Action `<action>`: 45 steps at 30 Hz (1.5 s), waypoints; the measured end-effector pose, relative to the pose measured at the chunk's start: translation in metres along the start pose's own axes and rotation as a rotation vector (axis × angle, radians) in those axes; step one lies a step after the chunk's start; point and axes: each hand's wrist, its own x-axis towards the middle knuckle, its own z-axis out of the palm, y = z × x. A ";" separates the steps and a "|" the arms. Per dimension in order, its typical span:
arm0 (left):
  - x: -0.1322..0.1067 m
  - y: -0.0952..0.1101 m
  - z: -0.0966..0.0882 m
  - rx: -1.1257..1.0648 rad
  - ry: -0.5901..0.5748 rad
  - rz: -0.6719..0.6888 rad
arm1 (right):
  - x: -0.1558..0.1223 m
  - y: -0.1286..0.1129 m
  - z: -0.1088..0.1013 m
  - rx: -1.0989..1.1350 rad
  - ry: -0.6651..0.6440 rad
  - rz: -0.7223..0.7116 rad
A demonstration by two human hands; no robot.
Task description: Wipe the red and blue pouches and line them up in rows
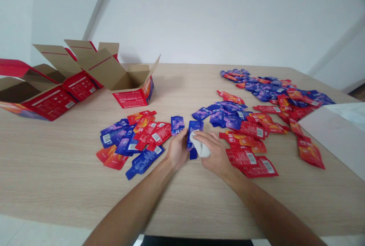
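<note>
A pale wood-grain table (182, 204) fronts a white wall (205, 18), open boxes (131, 98) far left; near the middle, the right hand (214, 151) clamps a white cloth (201, 148) against a blue packet (195, 125), the left hand (178, 150) beside it, its grip hard to tell

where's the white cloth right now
In the head view, the white cloth is just right of the middle, gripped in the right hand over a blue packet, with the left hand close beside it.
</note>
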 end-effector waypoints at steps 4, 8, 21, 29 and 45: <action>0.000 0.001 0.000 0.032 0.030 0.067 | 0.001 0.002 0.001 0.034 -0.089 -0.021; -0.004 -0.003 0.003 0.090 -0.018 0.013 | 0.005 0.005 -0.009 -0.082 0.086 0.095; 0.001 0.000 -0.004 0.023 -0.031 -0.001 | 0.002 0.004 -0.002 0.012 -0.196 -0.055; 0.003 -0.003 -0.002 -0.008 -0.013 0.001 | 0.003 0.002 -0.006 -0.067 -0.077 -0.011; 0.004 0.011 -0.002 0.106 0.028 0.040 | -0.002 -0.002 0.004 0.066 -0.214 -0.039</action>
